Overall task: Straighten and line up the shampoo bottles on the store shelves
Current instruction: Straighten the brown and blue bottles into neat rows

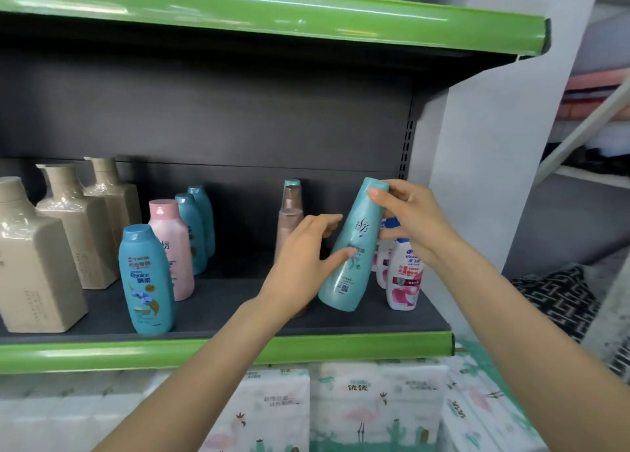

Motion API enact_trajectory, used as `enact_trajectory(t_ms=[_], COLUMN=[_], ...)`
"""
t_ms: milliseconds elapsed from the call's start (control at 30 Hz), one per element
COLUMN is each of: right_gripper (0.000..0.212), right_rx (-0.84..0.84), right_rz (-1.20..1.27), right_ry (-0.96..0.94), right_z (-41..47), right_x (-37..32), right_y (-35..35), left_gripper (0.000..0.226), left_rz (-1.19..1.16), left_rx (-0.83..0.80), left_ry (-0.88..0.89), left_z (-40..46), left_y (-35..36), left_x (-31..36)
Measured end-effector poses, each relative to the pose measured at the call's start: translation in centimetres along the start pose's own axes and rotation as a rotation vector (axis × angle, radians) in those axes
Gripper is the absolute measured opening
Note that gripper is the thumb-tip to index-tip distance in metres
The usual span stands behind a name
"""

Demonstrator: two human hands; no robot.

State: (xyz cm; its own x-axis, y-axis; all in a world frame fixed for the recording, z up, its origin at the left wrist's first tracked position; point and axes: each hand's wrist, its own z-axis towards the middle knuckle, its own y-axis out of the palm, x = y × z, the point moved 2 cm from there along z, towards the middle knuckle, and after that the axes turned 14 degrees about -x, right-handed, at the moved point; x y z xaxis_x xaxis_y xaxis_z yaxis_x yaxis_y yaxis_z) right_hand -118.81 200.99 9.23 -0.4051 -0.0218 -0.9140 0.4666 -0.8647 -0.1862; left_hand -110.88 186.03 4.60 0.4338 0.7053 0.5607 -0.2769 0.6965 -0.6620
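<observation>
Teal bottle (353, 247): tilted, cap leaning right toward the upright post, base lifted or just tipping on the shelf (238, 318); it sits between the brown bottles (289, 233) and the white bottles (404, 274).
Right grip: right hand (414, 220) pinches the cap end, thumb on the front of the cap, other fingers curled behind; a real hold.
Left grip: left hand (303, 257) has fingers mostly straight, thumb tip touching the label and fingertips near the bottle's left side; steadying more than grasping.
Step in hand: judged to be standing this bottle upright and settling it into its row.
How to do it well: swing the cap left until the body is vertical, using the lower hand as a pivot so the base does not skid; set the base flat before letting go at the top.
Facing: label already looks outward; keep it so while turning.
Alignment: match its front to the white bottles beside it, parallel with the green shelf edge (306, 349).
Risk: white bottles stand just beside the base and could be knocked; brown bottles close behind the left hand likewise.
Left to do: blue bottle (146, 281) and pink bottle (170, 247) further left stand staggered, and the blue one seems to lean slightly.
Beige bottles (41, 257): far left, roughly in a diagonal file.
</observation>
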Motion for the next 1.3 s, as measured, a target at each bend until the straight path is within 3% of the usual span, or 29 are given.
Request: enact_trajectory(t_ms=[200, 367, 500, 667, 867, 933, 1300], right_gripper=[0.014, 0.016, 0.025, 0.011, 0.015, 0.020, 0.045], right_rx=[0.049, 0.004, 0.020, 0.068, -0.010, -0.044, -0.182], right_rz=[0.108, 0.208, 0.171, 0.274, 0.496, 0.551, 0.727], right_ry=[-0.010, -0.006, 0.057, -0.006, -0.079, -0.088, -0.151], right_z=[-0.9, -2.0, -2.7, -3.3, -3.3, -3.3, -3.2], right_x=[-0.2, 0.1, 0.3, 0.3, 1.2, 1.6, 1.8], right_y=[-1.2, -1.5, -1.5, -1.5, -1.4, -1.4, -1.2], left_gripper=[0.044, 0.036, 0.042, 0.053, 0.065, 0.068, 0.077], left_rz=[-0.065, -0.118, 0.072, 0.274, 0.164, 0.111, 0.196], left_rx=[-0.159, -0.084, 0.037, 0.075, -0.210, -0.230, 0.063], left_ry=[-0.144, -0.133, -0.119, -0.112, -0.144, -0.151, -0.064], left_z=[0.0, -0.5, -1.1, -1.7, -1.7, -1.8, -2.8], left_y=[1.0, 0.8, 0.8, 0.5, 0.0, -0.4, -1.4], left_x=[-0.6, -0.1, 0.2, 0.7, -0.1, -0.4, -0.2])
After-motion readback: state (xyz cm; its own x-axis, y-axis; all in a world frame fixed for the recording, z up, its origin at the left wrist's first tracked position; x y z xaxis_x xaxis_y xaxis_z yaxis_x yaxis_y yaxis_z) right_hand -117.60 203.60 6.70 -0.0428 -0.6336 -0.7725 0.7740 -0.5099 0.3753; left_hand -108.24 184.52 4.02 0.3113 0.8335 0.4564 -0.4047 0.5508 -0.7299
